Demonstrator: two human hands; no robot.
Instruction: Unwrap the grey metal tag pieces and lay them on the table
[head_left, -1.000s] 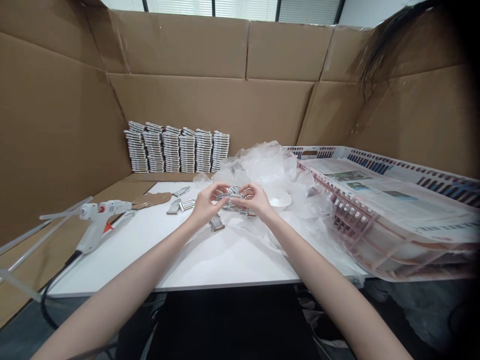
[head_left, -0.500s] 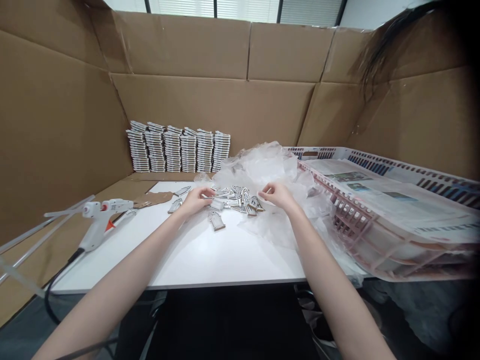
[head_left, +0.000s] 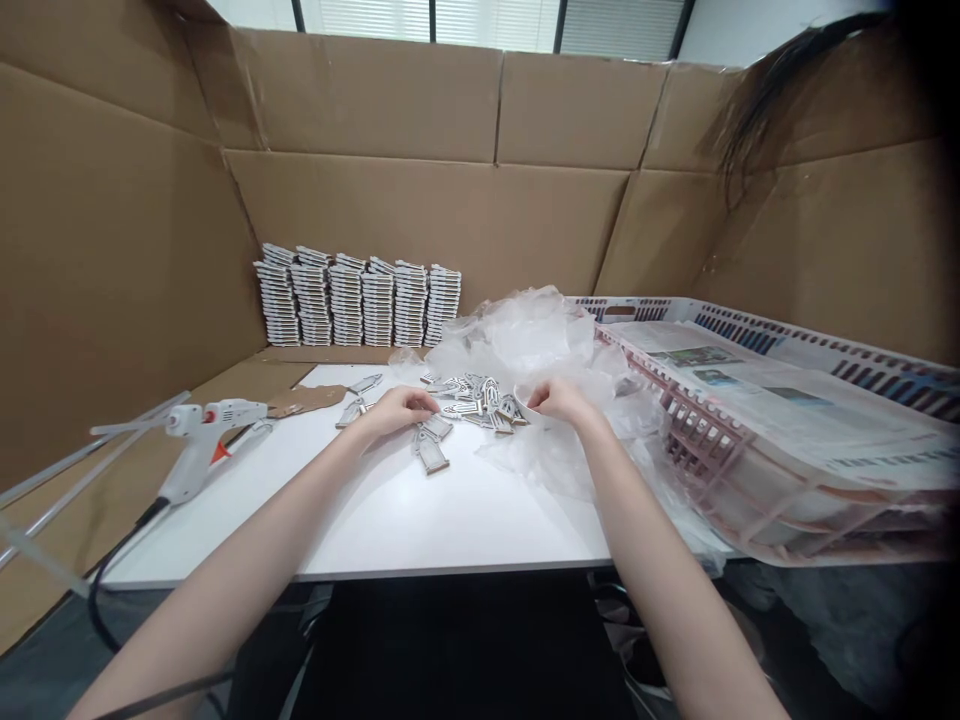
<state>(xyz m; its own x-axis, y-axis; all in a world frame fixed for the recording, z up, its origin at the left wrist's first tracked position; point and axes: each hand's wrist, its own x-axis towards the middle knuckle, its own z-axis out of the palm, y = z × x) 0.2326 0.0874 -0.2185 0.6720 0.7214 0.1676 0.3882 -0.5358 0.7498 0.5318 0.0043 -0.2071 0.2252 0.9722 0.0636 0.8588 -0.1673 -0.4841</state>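
My left hand (head_left: 403,408) is curled, its fingertips at the edge of a flat grey arched cutout (head_left: 436,427). This cutout partly overlaps another grey arched cutout (head_left: 431,456) lying on the white table. A loose heap of similar cutouts (head_left: 487,398) lies between my hands. My right hand (head_left: 561,402) is closed in a pinch at the right side of the heap, against a thin white curved strip (head_left: 523,394) whose kind I cannot make out. A few more cutouts (head_left: 351,412) lie left of my left hand, partly hidden by it.
Several tall stacks of cutouts (head_left: 334,300) stand at the back against cardboard walls (head_left: 420,200). Crumpled clear plastic (head_left: 532,335) lies behind the heap. At right is a pink-and-white basket (head_left: 705,440) with newspaper (head_left: 780,395). A white glue gun (head_left: 199,440) lies left beside clear sticks (head_left: 82,470).
My left hand has moved slightly right and toward me, and the grey cutout at its fingertips has shifted the same way. My right hand's fingers have drawn closer together and moved a little nearer.
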